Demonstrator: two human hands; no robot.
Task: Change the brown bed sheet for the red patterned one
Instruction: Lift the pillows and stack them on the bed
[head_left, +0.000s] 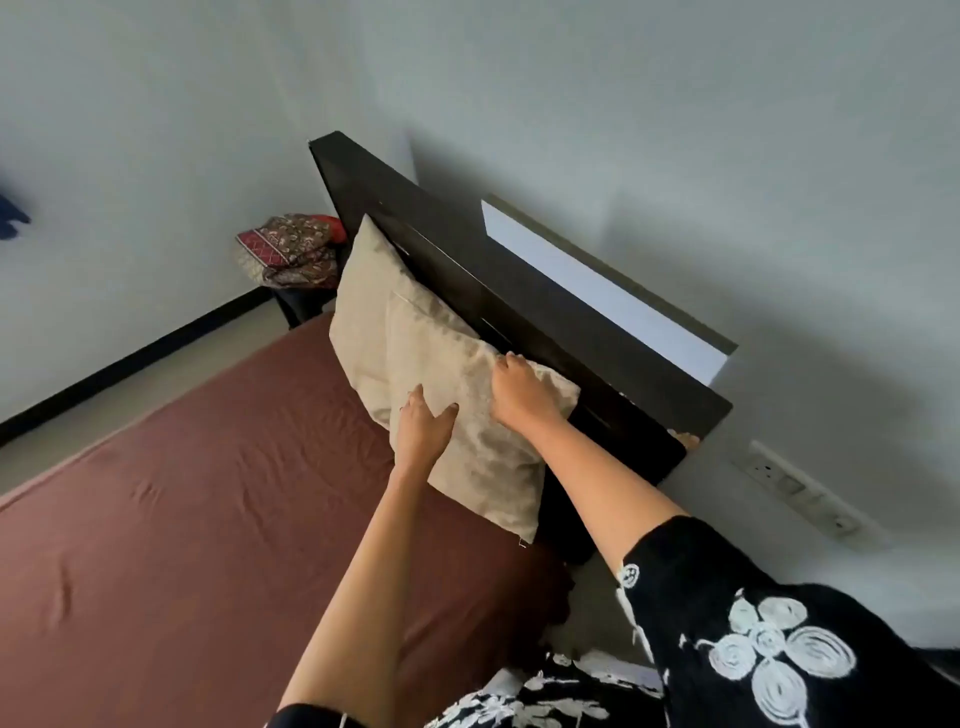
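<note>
The brown bed sheet (197, 499) covers the mattress, lightly creased. Two beige pillows lean on the dark headboard (519, 291): a near pillow (467, 415) and a far pillow (358, 312) partly behind it. My left hand (423, 426) lies on the near pillow's front face with thumb spread. My right hand (519, 389) grips that pillow's upper edge, fingers curled over it. The red patterned sheet (291, 249) lies folded on a dark stool beyond the bed's far corner.
A white board (597, 291) stands between the headboard and the wall. A wall socket strip (800, 488) is at the right. Pale floor with a black skirting (130, 358) runs along the bed's far side.
</note>
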